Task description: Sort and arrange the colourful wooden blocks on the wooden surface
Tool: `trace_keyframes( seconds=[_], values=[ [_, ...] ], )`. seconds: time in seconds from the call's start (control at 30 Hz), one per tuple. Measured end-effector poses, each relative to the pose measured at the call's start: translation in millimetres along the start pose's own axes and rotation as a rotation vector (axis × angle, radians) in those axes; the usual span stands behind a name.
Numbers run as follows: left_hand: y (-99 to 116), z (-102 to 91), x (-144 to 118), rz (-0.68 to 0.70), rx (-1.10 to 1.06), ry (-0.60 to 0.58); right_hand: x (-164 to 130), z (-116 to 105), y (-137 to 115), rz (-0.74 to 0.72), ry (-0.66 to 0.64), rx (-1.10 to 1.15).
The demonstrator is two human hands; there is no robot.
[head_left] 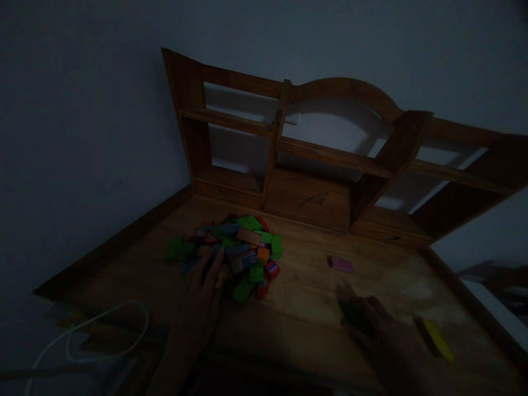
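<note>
Dim light covers a wooden desk [313,297] pushed into the corner of a pale wall, with a wooden shelf unit [289,148] of open compartments standing along its back edge. We have our left hand [202,291] stretched forward with the fingers extended and spread, gripping nothing; the fingertips rest at the near edge of a heap of small coloured wooden blocks [235,250], green, orange, red and blue, piled left of the desk's middle. Our right hand [371,324] lies low over the desk on the near right, blurred and dark. A dark green block [350,313] sits under or between its fingers, but we cannot tell whether the hand is closed on it or only touching it. Just beside that hand, to the right, a single yellow block [437,341] lies flat near the desk's edge. A lone pink block [340,264] lies flat on bare wood, apart from the heap and beyond the right hand. A white cable [103,335] loops over the near left corner.
</note>
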State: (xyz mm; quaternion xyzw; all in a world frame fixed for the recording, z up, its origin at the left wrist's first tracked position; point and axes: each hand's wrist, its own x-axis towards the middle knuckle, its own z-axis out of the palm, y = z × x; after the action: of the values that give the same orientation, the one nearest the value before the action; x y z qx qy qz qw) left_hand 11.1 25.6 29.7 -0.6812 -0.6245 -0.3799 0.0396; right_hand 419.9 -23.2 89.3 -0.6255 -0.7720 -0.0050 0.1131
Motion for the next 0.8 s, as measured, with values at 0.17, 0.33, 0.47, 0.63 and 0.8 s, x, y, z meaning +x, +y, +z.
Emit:
trace_keyframes(
  seconds=[0.17,0.33,0.47,0.63,0.8],
  values=[
    [0.0,-0.6,3.9,-0.051,-0.042,0.054,15.3,-4.5,-21.2,0.080,-0.205,0.218],
    [4.1,-1.6,21.7,0.030,0.065,0.059,67.0,-13.1,-69.3,-0.168,-0.109,0.308],
    [6.8,0.4,31.6,0.159,0.139,-0.018,114.2,-17.9,-124.2,-0.378,-0.037,0.404],
    [2.3,4.0,28.1,0.150,0.128,0.039,171.8,1.9,-177.0,-0.530,0.061,0.508],
    [-3.2,6.1,12.6,0.058,0.053,0.118,197.8,28.0,-190.0,-0.563,0.039,0.581]
  ],
)
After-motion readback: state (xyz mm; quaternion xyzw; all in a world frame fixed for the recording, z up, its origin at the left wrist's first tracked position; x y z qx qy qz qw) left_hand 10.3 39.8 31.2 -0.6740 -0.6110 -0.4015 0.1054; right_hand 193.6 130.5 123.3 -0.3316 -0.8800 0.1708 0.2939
